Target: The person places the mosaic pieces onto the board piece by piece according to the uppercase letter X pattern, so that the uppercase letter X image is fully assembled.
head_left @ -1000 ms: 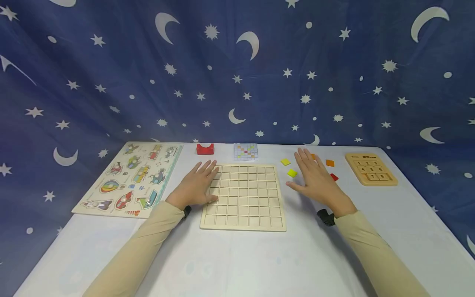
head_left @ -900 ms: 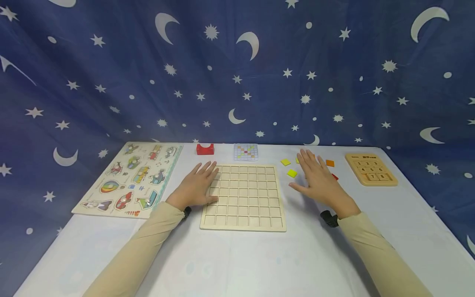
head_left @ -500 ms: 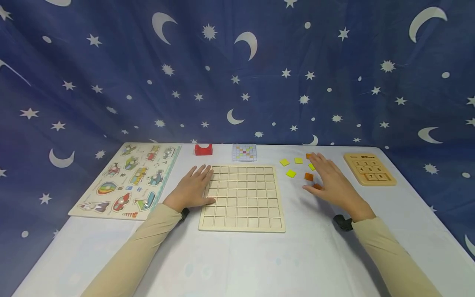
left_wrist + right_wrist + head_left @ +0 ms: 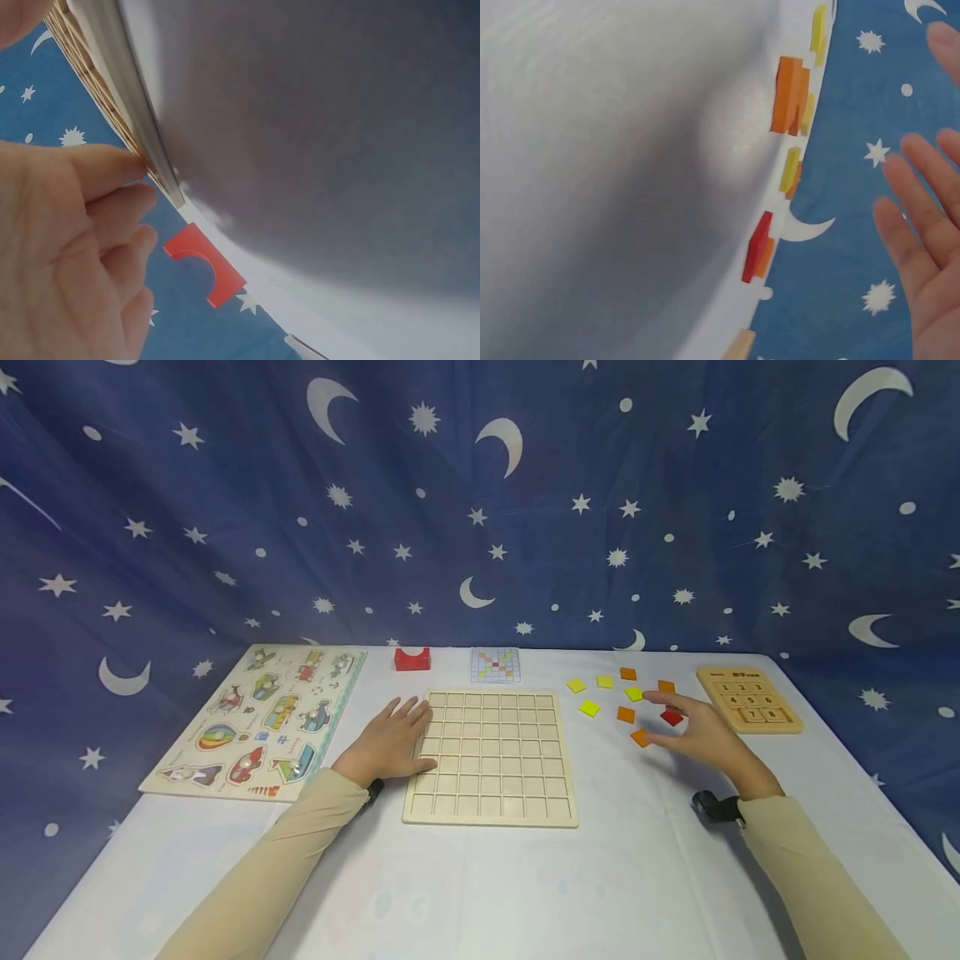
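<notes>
My left hand (image 4: 386, 743) rests at the left edge of a pale wooden grid board (image 4: 495, 752), fingers relaxed and thumb lying over the rim. In the left wrist view its fingertips touch the board's edge. On the right, my right hand (image 4: 705, 739) hovers among small square tiles with thumb and fingers spread apart, holding nothing. Its thumb tip is right by an orange tile (image 4: 640, 738), and its index fingertip overlaps a yellow tile (image 4: 634, 693). A red tile (image 4: 671, 718) shows in the gap between thumb and fingers. Several more yellow and orange tiles (image 4: 626, 715) lie around it.
Behind the board stand a red notched block (image 4: 412, 659) and a small coloured grid card (image 4: 496, 665). A picture puzzle board (image 4: 262, 722) lies at the left. At the far right is a wooden number puzzle (image 4: 750, 700). A starry blue curtain (image 4: 555, 577) hangs behind.
My right hand has drawn back toward the right, uncovering more tiles, and its thumb and index finger now form a wide gap. My left hand stays on the board's edge.
</notes>
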Motion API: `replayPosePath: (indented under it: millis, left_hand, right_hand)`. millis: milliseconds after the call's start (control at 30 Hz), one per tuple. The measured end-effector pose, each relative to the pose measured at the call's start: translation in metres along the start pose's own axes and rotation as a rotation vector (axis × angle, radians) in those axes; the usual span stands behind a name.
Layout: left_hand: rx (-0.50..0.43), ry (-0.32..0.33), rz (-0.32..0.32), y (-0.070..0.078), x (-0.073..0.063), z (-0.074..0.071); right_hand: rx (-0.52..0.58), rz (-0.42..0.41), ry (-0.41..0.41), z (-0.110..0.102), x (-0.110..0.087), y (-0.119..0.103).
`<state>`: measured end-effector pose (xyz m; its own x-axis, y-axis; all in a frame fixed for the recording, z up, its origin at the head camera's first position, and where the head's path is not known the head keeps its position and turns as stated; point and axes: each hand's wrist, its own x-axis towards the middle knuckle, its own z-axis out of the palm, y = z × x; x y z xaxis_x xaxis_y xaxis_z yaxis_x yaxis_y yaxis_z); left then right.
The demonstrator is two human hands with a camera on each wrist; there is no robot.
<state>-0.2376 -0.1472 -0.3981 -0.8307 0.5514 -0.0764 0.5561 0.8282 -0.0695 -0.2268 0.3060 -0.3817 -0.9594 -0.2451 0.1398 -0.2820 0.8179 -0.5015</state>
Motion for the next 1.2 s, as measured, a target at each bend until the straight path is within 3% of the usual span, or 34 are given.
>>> replayPosePath:
  millis: [100, 233, 600, 900, 1200]
  left_hand:
    - [-0.007, -0.027, -0.006, 0.0, -0.001, -0.001]
    - [-0.019, -0.045, -0.019, 0.0, -0.002, 0.0]
    - [-0.014, -0.057, -0.021, 0.001, 0.001, 0.004]
    - [-0.017, -0.054, -0.022, 0.0, 0.003, 0.0]
    - [-0.028, -0.093, -0.05, 0.0, 0.004, -0.002]
  right_hand:
    - [0.089, -0.015, -0.043, 0.002, 0.004, 0.008]
    - [0.125, -0.012, -0.106, 0.006, 0.008, 0.016]
    - [0.077, 0.101, -0.191, 0.009, 0.01, 0.025]
    - [0.061, 0.079, -0.223, 0.008, 0.015, 0.025]
    - [0.044, 0.102, -0.249, 0.011, 0.017, 0.023]
